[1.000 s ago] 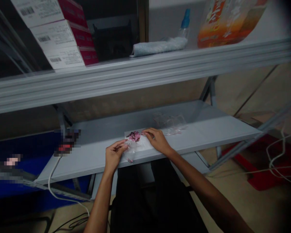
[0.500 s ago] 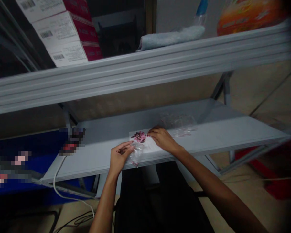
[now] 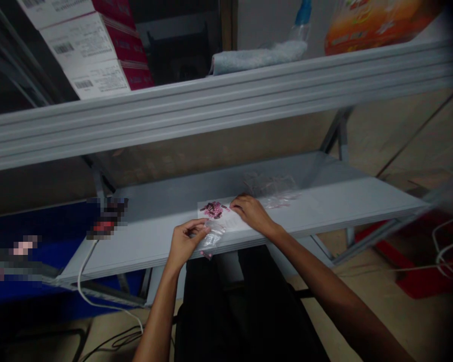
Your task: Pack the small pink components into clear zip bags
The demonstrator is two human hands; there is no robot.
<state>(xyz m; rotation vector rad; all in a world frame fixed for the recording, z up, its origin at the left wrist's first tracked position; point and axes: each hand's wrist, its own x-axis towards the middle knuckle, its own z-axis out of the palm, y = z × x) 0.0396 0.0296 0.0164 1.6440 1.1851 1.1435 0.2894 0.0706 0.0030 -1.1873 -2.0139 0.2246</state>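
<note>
My left hand [image 3: 185, 240] pinches a small clear plastic bag [image 3: 214, 232] between thumb and fingers. The bag hangs over the table's front edge, with a few small pink pieces in its bottom corner. Just beyond it, a pile of small pink and dark pieces [image 3: 213, 209] lies on a white sheet of paper [image 3: 232, 221]. My right hand [image 3: 252, 213] rests at the sheet's right side, fingertips drawn together beside the pile. A dark piece and a pink one lie close to those fingertips; whatever is between them is too small to make out.
Several clear bags [image 3: 274, 190] lie behind my right hand on the grey table [image 3: 347, 188]. Above runs a shelf [image 3: 196, 105] bearing stacked boxes [image 3: 94, 55], a rolled cloth [image 3: 258, 59], and an orange package [image 3: 370, 27]. A white cable [image 3: 80, 279] hangs at the left.
My right fingertips have shifted slightly off the dark piece they touched, which now lies at the pile's edge. My left hand keeps hold of the bag. The whole view has shifted a little.
</note>
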